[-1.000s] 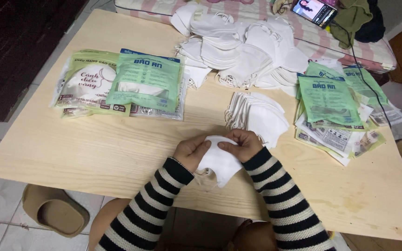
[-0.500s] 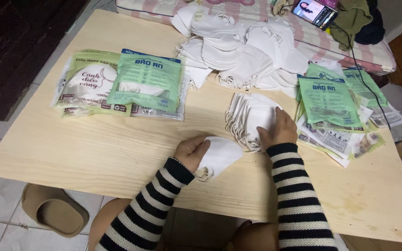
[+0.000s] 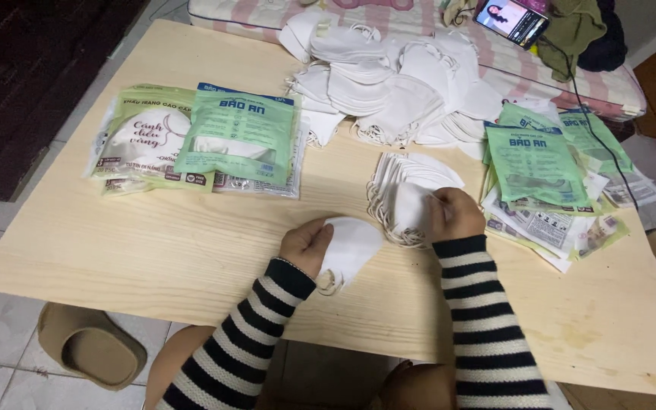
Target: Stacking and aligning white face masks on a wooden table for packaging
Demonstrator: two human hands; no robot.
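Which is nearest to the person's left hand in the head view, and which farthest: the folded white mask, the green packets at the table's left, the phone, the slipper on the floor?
From the left hand:
1. Folded white mask, held in that hand.
2. Green packets, up and to the left on the table.
3. Slipper, down-left on the floor; close to the packets, hard to call.
4. Phone, far top right.

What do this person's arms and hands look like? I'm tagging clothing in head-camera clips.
Both arms wear long knitted sleeves in black and off-white horizontal stripes, ending in black cuffs at the wrists. The left hand and right hand are bare: no gloves. No rings, watch or bracelet can be seen.
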